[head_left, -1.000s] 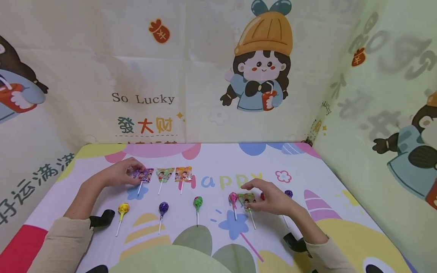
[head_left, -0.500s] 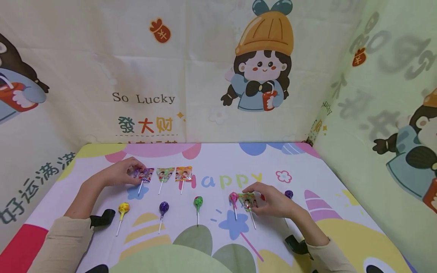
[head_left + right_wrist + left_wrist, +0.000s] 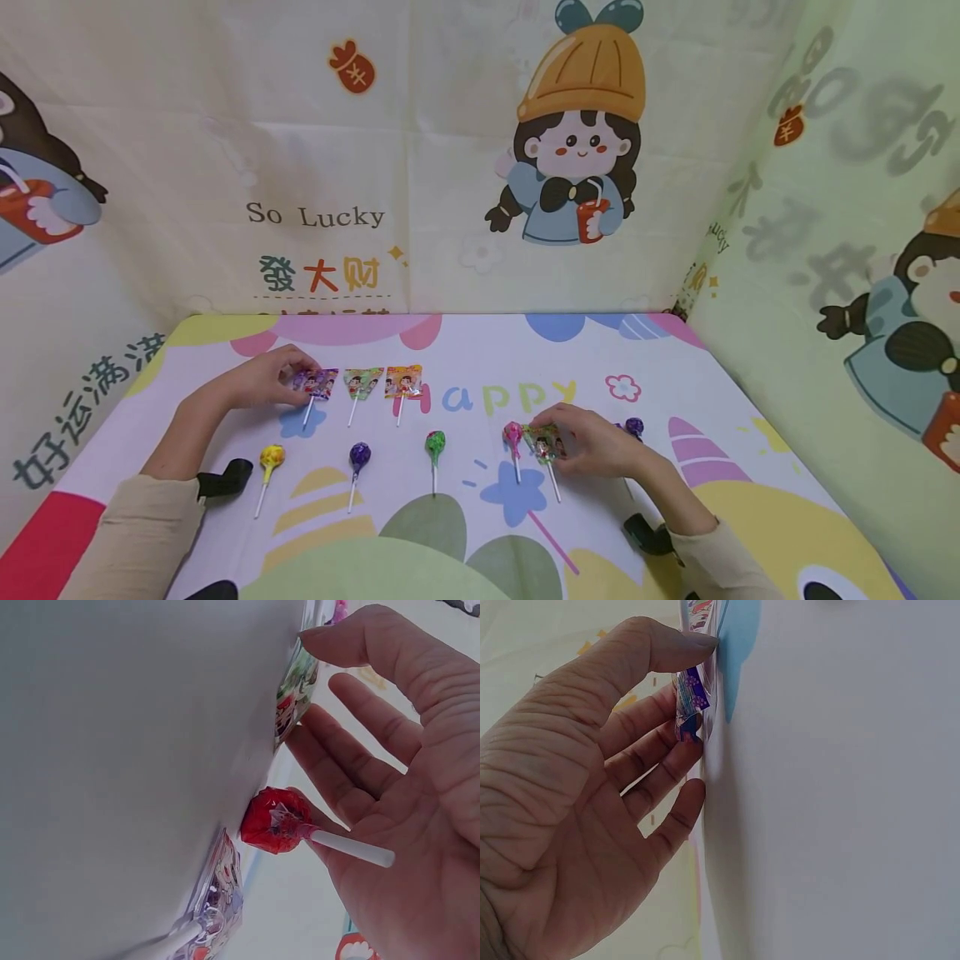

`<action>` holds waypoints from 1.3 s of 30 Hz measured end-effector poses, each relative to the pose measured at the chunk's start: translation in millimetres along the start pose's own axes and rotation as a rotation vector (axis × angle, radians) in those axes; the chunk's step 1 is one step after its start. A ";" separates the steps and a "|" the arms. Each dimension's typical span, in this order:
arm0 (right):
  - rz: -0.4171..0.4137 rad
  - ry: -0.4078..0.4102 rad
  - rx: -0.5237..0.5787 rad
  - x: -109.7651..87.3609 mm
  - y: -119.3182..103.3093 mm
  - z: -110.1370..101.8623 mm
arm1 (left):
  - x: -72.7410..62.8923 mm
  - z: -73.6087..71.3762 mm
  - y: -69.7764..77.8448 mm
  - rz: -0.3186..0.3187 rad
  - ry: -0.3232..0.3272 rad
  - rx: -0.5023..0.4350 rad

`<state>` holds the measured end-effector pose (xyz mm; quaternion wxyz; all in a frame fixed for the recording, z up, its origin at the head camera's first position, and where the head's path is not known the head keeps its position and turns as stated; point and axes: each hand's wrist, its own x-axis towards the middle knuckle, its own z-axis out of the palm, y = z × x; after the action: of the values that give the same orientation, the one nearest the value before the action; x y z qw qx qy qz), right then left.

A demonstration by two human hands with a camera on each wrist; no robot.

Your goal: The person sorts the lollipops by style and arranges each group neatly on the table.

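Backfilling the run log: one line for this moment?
left hand: holds purple flat-wrapped lollipop | right hand: holds green flat-wrapped lollipop | near right hand: red ball lollipop, pink ball lollipop

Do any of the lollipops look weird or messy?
Nothing looks spilled or broken. The pink lollipop looks crowded, very close to the green flat lollipop the right hand pinches; the yellow lollipop lies well apart.

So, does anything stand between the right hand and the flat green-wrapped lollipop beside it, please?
Nothing visible: the right hand touches the flat green-wrapped lollipop. A round red-wrapped lollipop lies beside the hand, not between them.
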<state>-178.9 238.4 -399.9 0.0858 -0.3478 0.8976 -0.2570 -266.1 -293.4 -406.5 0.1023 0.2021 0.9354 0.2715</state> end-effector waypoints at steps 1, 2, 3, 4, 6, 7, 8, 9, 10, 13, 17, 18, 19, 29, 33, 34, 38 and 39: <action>-0.003 -0.004 -0.008 0.8 0.2 -0.3 | 0.1 0.3 -0.3 -0.002 0.000 -0.001; -0.005 -0.006 -0.019 1.7 0.4 -0.5 | 0.3 0.4 -0.7 -0.004 0.001 -0.002; -0.009 -0.007 -0.028 2.8 0.7 -0.9 | 0.4 0.5 -1.1 -0.006 0.001 0.000; -0.015 -0.008 -0.037 3.8 1.4 -1.1 | 0.5 0.5 -1.0 -0.009 0.001 0.000; -0.021 -0.014 -0.051 5.8 2.9 -1.9 | 0.4 -0.8 -0.6 -0.008 0.002 0.002; -0.020 -0.019 -0.055 6.6 3.8 -2.3 | 0.5 -1.6 -0.6 -0.006 0.002 0.004; -0.018 -0.023 -0.061 7.5 3.8 -2.9 | 0.6 -2.3 -0.1 -0.002 0.002 0.004; -0.013 -0.028 -0.064 8.0 4.0 -3.5 | 0.9 -2.5 0.0 -0.002 0.002 0.003; -0.006 -0.034 -0.068 8.4 3.7 -4.0 | 1.2 -2.6 0.2 -0.002 0.001 0.000; 0.012 -0.043 -0.080 10.4 1.8 -4.9 | 2.3 -1.4 -0.4 -0.003 0.002 -0.004; 0.019 -0.047 -0.096 13.5 0.1 -5.1 | 2.1 0.4 -1.0 -0.008 0.001 -0.008; 0.018 -0.049 -0.100 14.2 0.2 -5.1 | 1.6 0.5 -0.8 -0.010 0.001 -0.008; 0.017 -0.051 -0.106 14.7 0.0 -5.1 | 1.2 0.5 -0.9 -0.008 0.000 -0.006; 0.059 -0.097 -0.155 15.8 -5.3 -5.1 | 1.5 1.4 -1.6 -0.016 -0.003 -0.005; 0.035 -0.092 -0.176 19.1 -7.3 -5.7 | 1.3 1.1 -1.4 -0.010 0.004 -0.005; 0.032 -0.092 -0.182 20.3 -7.5 -5.8 | 0.9 1.0 -1.4 -0.009 0.006 -0.003; 0.039 -0.102 -0.192 24.3 -6.2 -7.1 | 0.9 0.9 -1.8 -0.011 0.007 0.004; 0.045 -0.106 -0.193 24.8 -5.8 -7.6 | 1.4 1.1 -1.6 -0.010 0.005 0.005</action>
<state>-196.6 221.2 -389.8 0.1050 -0.3474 0.9199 -0.1485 -267.6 -293.5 -408.4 0.1007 0.1970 0.9373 0.2692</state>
